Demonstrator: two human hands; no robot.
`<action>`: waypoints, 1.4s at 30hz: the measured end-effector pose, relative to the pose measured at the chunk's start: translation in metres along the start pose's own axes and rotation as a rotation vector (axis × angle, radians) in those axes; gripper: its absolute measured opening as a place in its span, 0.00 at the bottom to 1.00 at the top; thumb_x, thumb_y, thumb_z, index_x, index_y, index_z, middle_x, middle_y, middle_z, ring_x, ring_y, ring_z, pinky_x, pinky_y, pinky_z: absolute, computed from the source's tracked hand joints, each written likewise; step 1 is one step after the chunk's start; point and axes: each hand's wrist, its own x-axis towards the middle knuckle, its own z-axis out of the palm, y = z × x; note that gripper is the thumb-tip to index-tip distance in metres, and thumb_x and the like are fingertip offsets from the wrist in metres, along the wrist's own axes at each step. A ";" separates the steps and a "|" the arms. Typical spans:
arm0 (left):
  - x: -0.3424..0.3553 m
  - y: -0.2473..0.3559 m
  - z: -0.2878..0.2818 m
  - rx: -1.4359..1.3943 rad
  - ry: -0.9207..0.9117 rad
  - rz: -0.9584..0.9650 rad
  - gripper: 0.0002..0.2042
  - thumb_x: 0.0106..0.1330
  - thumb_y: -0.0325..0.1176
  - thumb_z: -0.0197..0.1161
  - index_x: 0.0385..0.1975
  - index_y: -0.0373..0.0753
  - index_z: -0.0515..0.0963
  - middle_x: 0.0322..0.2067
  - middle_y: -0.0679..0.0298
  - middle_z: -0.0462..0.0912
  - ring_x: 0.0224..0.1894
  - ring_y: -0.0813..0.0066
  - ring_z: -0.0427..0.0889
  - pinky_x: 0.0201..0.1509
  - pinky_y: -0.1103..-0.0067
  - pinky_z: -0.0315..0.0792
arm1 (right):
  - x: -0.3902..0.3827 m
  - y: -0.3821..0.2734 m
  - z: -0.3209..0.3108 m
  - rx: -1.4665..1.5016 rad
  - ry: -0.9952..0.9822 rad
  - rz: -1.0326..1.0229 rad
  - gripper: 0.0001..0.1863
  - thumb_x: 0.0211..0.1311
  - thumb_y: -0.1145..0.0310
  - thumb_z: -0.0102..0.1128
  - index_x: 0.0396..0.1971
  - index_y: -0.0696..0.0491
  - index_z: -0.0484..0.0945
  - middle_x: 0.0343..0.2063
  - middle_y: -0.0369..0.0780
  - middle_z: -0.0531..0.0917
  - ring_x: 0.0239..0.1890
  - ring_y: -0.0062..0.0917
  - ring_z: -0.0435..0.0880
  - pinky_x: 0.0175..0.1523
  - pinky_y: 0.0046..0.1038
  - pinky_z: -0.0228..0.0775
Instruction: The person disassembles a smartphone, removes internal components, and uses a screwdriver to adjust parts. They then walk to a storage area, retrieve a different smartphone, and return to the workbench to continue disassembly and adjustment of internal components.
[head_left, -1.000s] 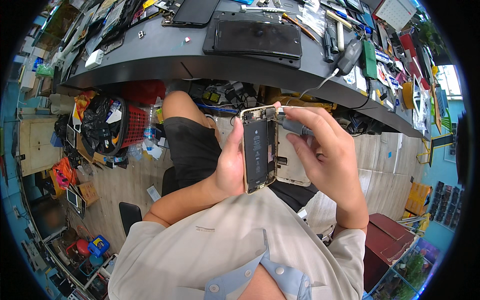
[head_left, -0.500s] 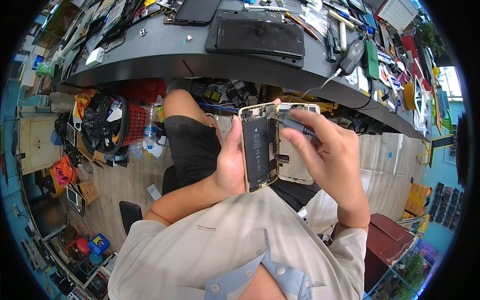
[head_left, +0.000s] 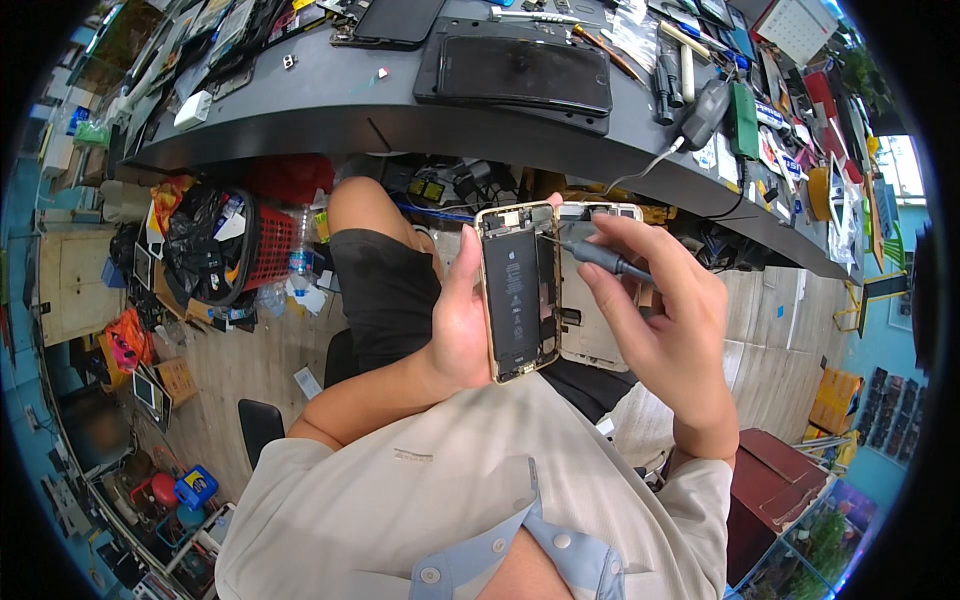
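Observation:
An opened phone (head_left: 515,295) with a gold frame and a black battery rests upright in my left hand (head_left: 461,325). The thumb lies along its left edge, while the other fingers are mostly hidden behind it. Its detached-looking front panel (head_left: 592,345) hangs open at the right side, partly covered by my other hand. Between the thumb and fingers of my right hand (head_left: 668,300) is a grey-handled screwdriver (head_left: 606,259). The thin shaft points left, its tip at the upper right part of the phone's inside; whether it touches a screw I cannot tell.
Ahead is a dark workbench (head_left: 330,100) with a black phone on a pad (head_left: 522,75), a grey adapter (head_left: 705,112) with a cable, and scattered tools. A red basket (head_left: 268,245) holding a black bag stands under it at the left. A dark red box (head_left: 780,480) sits at the right.
My right hand has shifted slightly right and its fingers have changed position on the screwdriver, so more of the handle shows. The phone stays almost in place in my left hand.

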 end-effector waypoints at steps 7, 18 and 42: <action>0.003 0.009 0.010 -0.200 0.061 0.037 0.43 0.85 0.71 0.41 0.86 0.43 0.59 0.72 0.62 0.78 0.70 0.67 0.80 0.76 0.65 0.73 | -0.021 -0.005 -0.012 0.046 -0.066 -0.080 0.23 0.61 0.83 0.78 0.57 0.61 0.84 0.41 0.43 0.91 0.29 0.24 0.88 0.31 0.24 0.78; 0.009 0.017 -0.004 -0.259 -0.124 0.131 0.44 0.82 0.75 0.38 0.84 0.45 0.62 0.78 0.56 0.72 0.78 0.53 0.74 0.81 0.49 0.71 | -0.048 -0.006 -0.003 0.013 -0.166 -0.068 0.24 0.56 0.83 0.78 0.54 0.59 0.84 0.42 0.44 0.91 0.37 0.37 0.93 0.39 0.32 0.83; -0.001 0.001 0.010 0.033 -0.010 0.154 0.51 0.80 0.77 0.40 0.89 0.43 0.48 0.83 0.58 0.64 0.83 0.58 0.66 0.85 0.55 0.62 | -0.017 -0.014 -0.021 0.067 0.100 -0.045 0.15 0.60 0.86 0.76 0.46 0.63 0.85 0.41 0.46 0.91 0.31 0.22 0.86 0.30 0.22 0.74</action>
